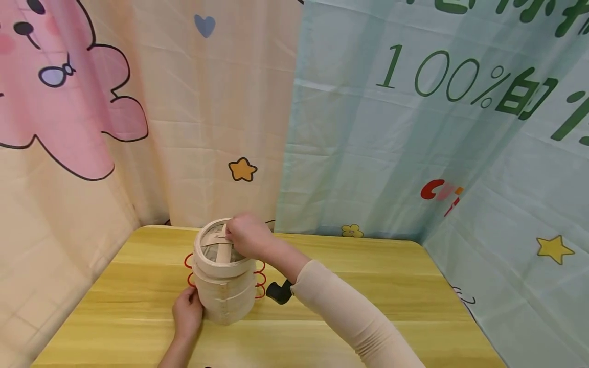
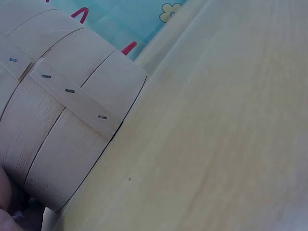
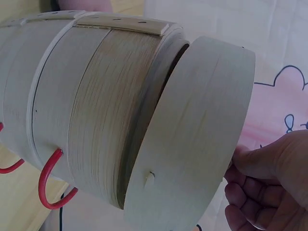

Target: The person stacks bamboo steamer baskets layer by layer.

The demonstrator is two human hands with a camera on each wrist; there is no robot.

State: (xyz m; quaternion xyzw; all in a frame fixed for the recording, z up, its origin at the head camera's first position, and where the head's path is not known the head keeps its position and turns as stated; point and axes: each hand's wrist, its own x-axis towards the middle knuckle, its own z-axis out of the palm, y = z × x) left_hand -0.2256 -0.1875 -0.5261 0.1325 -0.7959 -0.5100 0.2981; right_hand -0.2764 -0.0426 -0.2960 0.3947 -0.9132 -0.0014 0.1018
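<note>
A stacked bamboo steamer point(image 1: 227, 294) with red loop handles point(image 1: 260, 278) stands upright on the table. Its bamboo lid point(image 1: 223, 269) sits tilted on top; the right wrist view shows a dark gap between the lid point(image 3: 192, 130) and the upper tier point(image 3: 113, 106). My right hand point(image 1: 250, 236) pinches the strap across the lid's top, the fingertips partly hidden. Low on the steamer's left side, my left hand point(image 1: 187, 313) grips it where the lowest loop would be. Only a bit of that hand shows at the corner of the left wrist view.
Behind the steamer, to the right, a black object point(image 1: 278, 293) lies partly hidden by my right forearm. The wooden table point(image 1: 368, 317) ends at printed curtains point(image 1: 368, 168) at the back and sides.
</note>
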